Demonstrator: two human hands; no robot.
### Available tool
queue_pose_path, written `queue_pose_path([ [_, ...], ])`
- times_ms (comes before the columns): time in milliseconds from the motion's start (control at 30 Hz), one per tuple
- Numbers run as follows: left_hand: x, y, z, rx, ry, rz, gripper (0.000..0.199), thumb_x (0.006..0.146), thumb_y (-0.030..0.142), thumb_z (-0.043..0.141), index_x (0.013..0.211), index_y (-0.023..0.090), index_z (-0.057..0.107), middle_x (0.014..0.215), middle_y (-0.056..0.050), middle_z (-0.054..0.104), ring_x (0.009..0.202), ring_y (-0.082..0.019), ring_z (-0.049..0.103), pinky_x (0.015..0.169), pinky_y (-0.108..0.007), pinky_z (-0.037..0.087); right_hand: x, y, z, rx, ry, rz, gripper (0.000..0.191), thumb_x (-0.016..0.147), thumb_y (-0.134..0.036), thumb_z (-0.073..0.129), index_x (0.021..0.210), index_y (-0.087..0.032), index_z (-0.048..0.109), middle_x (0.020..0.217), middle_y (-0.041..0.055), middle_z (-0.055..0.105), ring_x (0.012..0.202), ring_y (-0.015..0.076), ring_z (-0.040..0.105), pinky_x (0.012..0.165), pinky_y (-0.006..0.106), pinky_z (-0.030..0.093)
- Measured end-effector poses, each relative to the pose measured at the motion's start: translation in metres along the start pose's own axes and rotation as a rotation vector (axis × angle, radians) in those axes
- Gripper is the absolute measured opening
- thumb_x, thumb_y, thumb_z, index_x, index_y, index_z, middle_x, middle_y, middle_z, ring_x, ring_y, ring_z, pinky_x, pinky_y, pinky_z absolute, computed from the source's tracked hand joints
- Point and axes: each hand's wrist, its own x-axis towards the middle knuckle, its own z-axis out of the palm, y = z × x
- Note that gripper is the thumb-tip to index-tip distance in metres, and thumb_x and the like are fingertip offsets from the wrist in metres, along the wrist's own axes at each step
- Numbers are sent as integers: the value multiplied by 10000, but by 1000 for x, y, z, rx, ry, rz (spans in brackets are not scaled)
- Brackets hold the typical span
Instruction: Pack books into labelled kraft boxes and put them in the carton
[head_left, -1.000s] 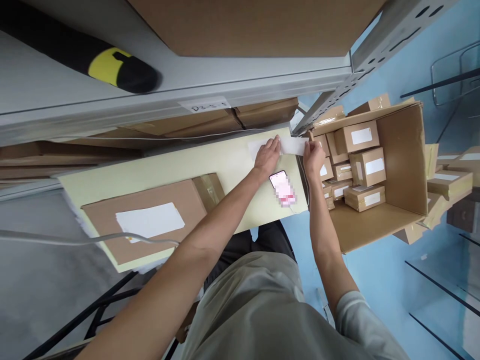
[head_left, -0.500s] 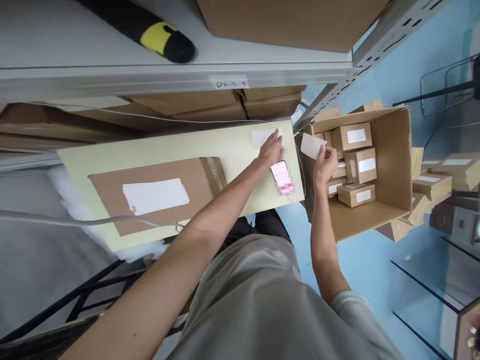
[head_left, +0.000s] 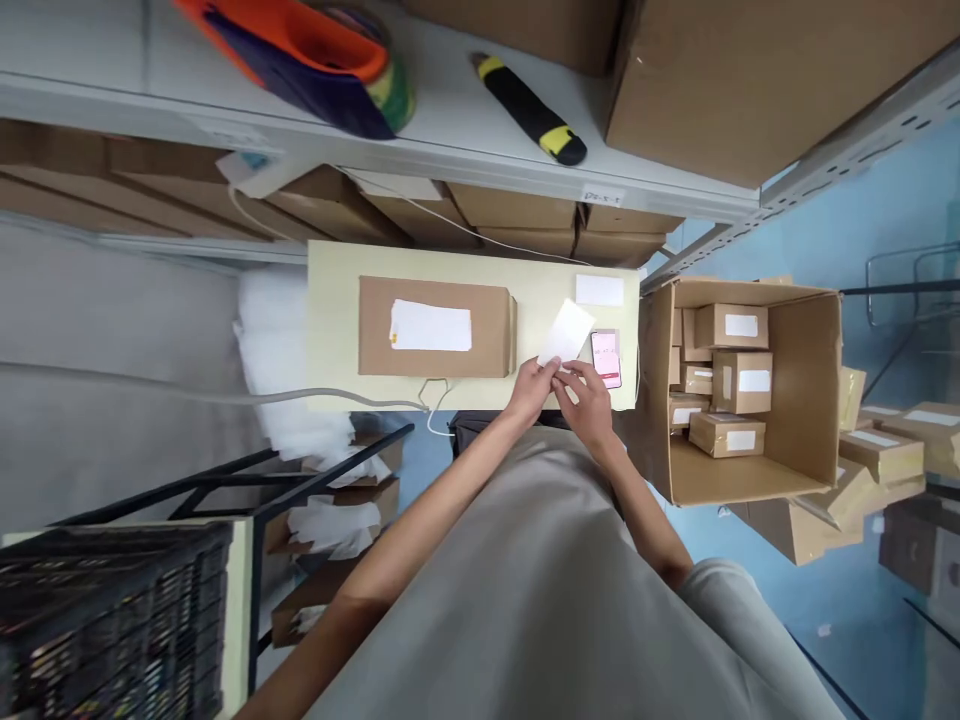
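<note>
My left hand (head_left: 532, 388) pinches the lower corner of a white paper slip (head_left: 567, 332) above the pale tabletop (head_left: 337, 300). Touching or very near that same corner are the bent fingers of my right hand (head_left: 586, 402); whether they grip the paper is unclear. Just right of the slip lies a phone (head_left: 606, 358) with a pink screen. A second white slip (head_left: 599, 290) rests flat behind the phone. To the left, a closed cardboard box (head_left: 487, 330) carries white paper (head_left: 431, 326) on its top.
An open carton (head_left: 802, 390) holding several small labelled boxes stands to the right. Above the tabletop runs a metal shelf (head_left: 450, 160) with a black and yellow cutter (head_left: 529, 108) and a tape dispenser (head_left: 315, 65). A black crate (head_left: 112, 610) sits lower left.
My right hand has come left from beside the carton with its slip, and my left hand has drawn back from the other slip to meet it. The view has shifted left.
</note>
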Motion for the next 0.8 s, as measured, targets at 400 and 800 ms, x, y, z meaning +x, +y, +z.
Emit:
queue_pose_path([
  [400,-46,71,-68,165,-189,82,652,663,651,1038,1021,149,824,1007,-113,863,858,-265,854,795,-361,708,45,-41,-34,613,-302,197,731,1011,-773,698,1537,-269,759,1562,102,753,1407,313,728,1204,473,615],
  [800,-102,111,-71,183,-150,308,574,787,683,962,967,163,801,999,-175,882,987,-338,872,845,-424,703,55,-97,-57,670,-211,116,724,1036,-706,729,1654,-339,642,1698,78,640,1185,263,814,1010,412,733],
])
